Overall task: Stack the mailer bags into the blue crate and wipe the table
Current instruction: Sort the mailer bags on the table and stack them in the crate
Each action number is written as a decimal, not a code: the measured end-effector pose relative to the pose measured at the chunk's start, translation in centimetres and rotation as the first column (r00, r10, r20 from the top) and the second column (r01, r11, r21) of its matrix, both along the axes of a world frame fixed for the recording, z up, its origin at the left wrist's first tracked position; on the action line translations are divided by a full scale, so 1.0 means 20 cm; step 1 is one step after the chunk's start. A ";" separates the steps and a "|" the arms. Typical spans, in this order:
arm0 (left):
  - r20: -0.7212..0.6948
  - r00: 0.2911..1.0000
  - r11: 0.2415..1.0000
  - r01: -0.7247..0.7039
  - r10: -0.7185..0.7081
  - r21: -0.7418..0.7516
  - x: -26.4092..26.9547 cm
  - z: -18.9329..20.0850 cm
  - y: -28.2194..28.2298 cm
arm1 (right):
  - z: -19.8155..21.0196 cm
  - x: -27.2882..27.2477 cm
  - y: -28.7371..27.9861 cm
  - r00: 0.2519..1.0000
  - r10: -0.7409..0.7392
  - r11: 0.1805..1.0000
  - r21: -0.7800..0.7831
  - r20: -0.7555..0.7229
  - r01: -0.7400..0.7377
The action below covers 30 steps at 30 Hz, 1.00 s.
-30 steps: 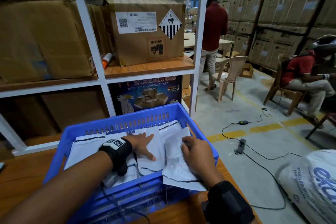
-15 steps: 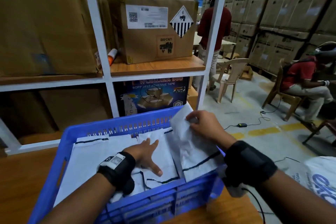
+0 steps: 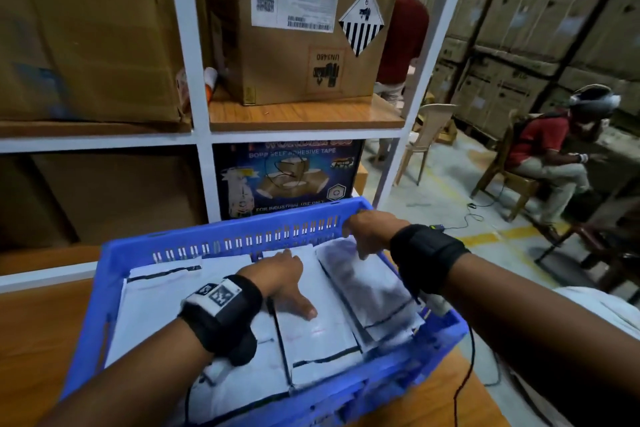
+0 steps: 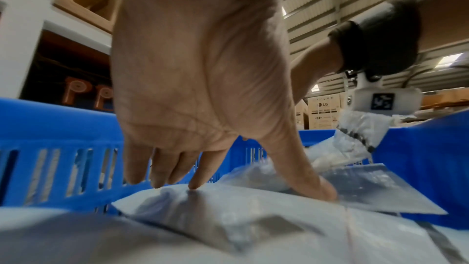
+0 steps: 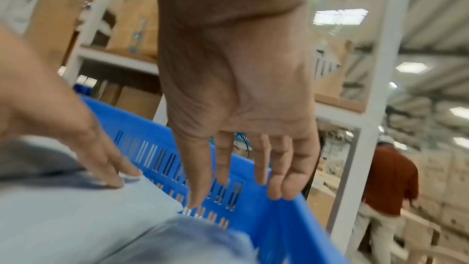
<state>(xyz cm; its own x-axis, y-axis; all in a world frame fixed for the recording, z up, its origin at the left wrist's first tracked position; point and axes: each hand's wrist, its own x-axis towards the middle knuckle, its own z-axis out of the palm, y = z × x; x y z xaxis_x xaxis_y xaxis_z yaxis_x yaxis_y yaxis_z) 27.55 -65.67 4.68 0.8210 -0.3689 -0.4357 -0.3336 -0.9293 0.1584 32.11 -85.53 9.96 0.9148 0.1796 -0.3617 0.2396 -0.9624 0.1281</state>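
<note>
The blue crate (image 3: 221, 243) sits on the wooden table (image 3: 41, 340) and holds several white mailer bags (image 3: 156, 291) laid flat. My left hand (image 3: 284, 281) presses straight fingers (image 4: 195, 180) down on the middle bag (image 4: 228, 218). To the right lies a greyer, crumpled mailer bag (image 3: 363, 284). My right hand (image 3: 367, 229) hovers at the crate's far right corner, its fingers (image 5: 276, 178) straight and relaxed above the crate rim (image 5: 284, 214), holding nothing.
A white shelf rack (image 3: 201, 135) with cardboard boxes (image 3: 298, 35) stands right behind the crate. A tape carton (image 3: 287, 177) is on the lower shelf. On the right, a person sits on a chair (image 3: 540, 163), another stands by stacked boxes, and cables cross the floor.
My right hand laid the lifted mailer bag down in the crate's right side and let go, staying near the far corner. The left hand stayed pressing on the bags, sliding slightly forward.
</note>
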 end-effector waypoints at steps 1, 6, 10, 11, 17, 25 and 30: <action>-0.014 1.000 1.000 0.004 -0.004 0.001 0.01 -0.02 0.00 | 0.00 0.01 0.02 0.996 -0.006 1.000 -0.008 -0.087 0.005; -0.093 0.992 0.993 0.089 -0.082 0.076 0.04 -0.12 -0.03 | -0.14 -0.01 0.07 0.930 -0.070 0.990 -0.140 -0.361 0.020; -0.122 0.988 0.987 0.111 -0.097 0.116 0.06 -0.17 -0.05 | -0.26 -0.01 0.09 0.932 -0.096 0.975 -0.220 -0.349 0.018; -0.121 0.987 0.986 0.116 -0.102 0.117 0.06 -0.18 -0.05 | -0.27 -0.01 0.09 0.933 -0.097 0.973 -0.228 -0.346 0.017; -0.147 0.984 0.987 0.114 -0.097 0.116 0.07 -0.15 -0.03 | -0.22 -0.03 0.09 0.927 -0.104 0.983 -0.181 -0.360 0.040; 0.062 0.996 0.998 0.056 -0.057 0.028 0.05 0.18 0.03 | 0.08 -0.10 0.06 0.983 -0.067 0.995 0.065 -0.171 0.079; 0.163 0.985 0.998 -0.059 0.059 -0.010 -0.15 0.39 0.09 | 0.30 -0.26 0.07 0.999 0.004 0.943 0.331 0.051 -0.021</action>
